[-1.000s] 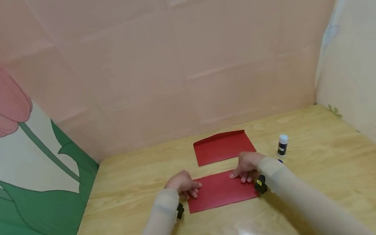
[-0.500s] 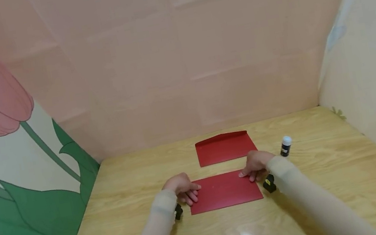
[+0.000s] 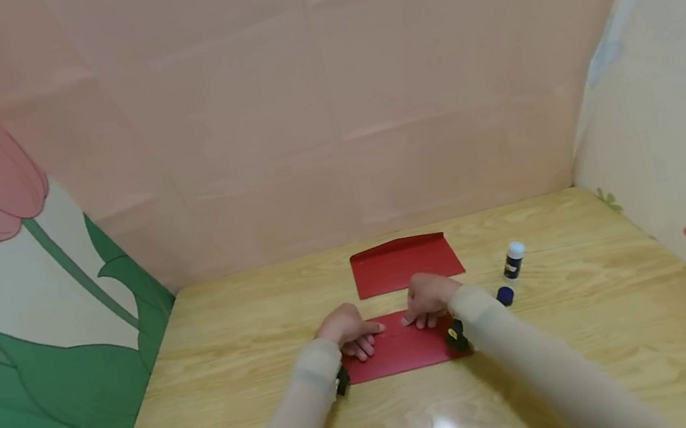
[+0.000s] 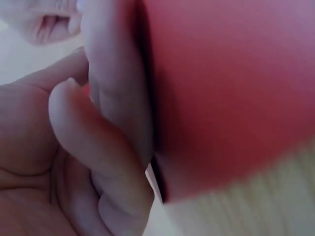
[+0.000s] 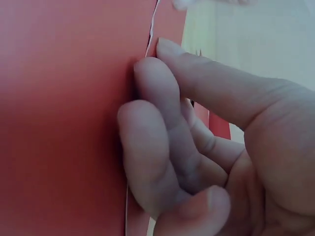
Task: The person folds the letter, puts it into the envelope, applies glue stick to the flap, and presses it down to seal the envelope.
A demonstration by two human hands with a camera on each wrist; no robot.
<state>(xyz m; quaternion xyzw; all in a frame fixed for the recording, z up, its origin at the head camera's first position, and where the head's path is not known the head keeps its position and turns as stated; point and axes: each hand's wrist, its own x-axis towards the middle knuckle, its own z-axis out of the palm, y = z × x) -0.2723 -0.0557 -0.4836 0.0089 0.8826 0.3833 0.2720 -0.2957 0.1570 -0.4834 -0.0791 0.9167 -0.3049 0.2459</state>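
A closed red envelope (image 3: 409, 355) lies flat on the wooden table in front of me. My left hand (image 3: 348, 331) rests on its left part, the thumb pointing inward along the upper strip. From the other side my right hand (image 3: 427, 298) presses its thumb on the same strip, close to the left thumb. A thin pale flap edge (image 5: 151, 29) runs under the right fingertips in the right wrist view. Loosely bent left fingers (image 4: 118, 83) touch the red paper in the left wrist view. Both hands cover parts of the envelope.
A second red envelope (image 3: 404, 268) with its flap raised lies beyond the hands. To the right are a small dark-labelled glue stick (image 3: 513, 262) and a dark blue cap (image 3: 505, 295). Paper-covered walls border the table (image 3: 232, 325) at the back and sides.
Both hands have slid inward along the envelope's upper strip, so the thumbs are much closer together. The blue cap shows beside the right wrist again. The far envelope stays in place.
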